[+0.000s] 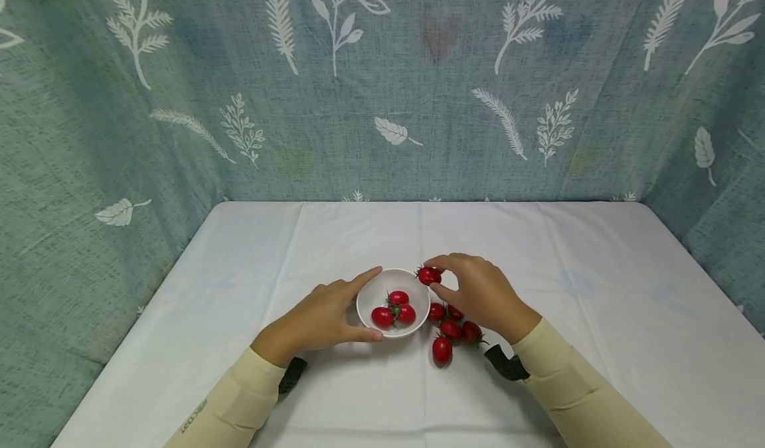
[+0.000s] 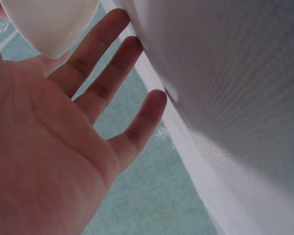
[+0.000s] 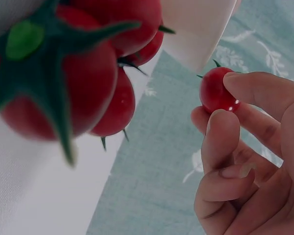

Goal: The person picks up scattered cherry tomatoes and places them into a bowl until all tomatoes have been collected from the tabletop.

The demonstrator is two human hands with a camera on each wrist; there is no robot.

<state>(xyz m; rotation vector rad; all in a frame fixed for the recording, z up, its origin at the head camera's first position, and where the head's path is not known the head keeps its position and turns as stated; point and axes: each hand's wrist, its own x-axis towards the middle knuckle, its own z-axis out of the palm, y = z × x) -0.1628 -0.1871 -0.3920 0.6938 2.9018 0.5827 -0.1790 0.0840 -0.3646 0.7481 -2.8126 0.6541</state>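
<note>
A white bowl [image 1: 366, 308] holds three red cherry tomatoes [image 1: 382, 317] in the head view. My left hand [image 1: 319, 318] holds the bowl from its left side, thumb at the near rim and index finger at the far rim. In the left wrist view its other three fingers [image 2: 105, 90] are stretched out, tips at the white tablecloth. Between thumb and fingertips, my right hand [image 1: 481, 295] pinches a cherry tomato [image 1: 429, 275] with a green calyx, over the bowl's right rim. The right wrist view shows this held tomato [image 3: 216, 90] close to the bowl's wall [image 3: 198, 29].
Several more cherry tomatoes [image 1: 442, 352] lie in a cluster right of the bowl, partly beneath the right hand. They fill the upper left of the right wrist view. A white cloth [image 1: 335, 401] covers the table, and a green leaf-patterned curtain [image 1: 370, 103] hangs behind it.
</note>
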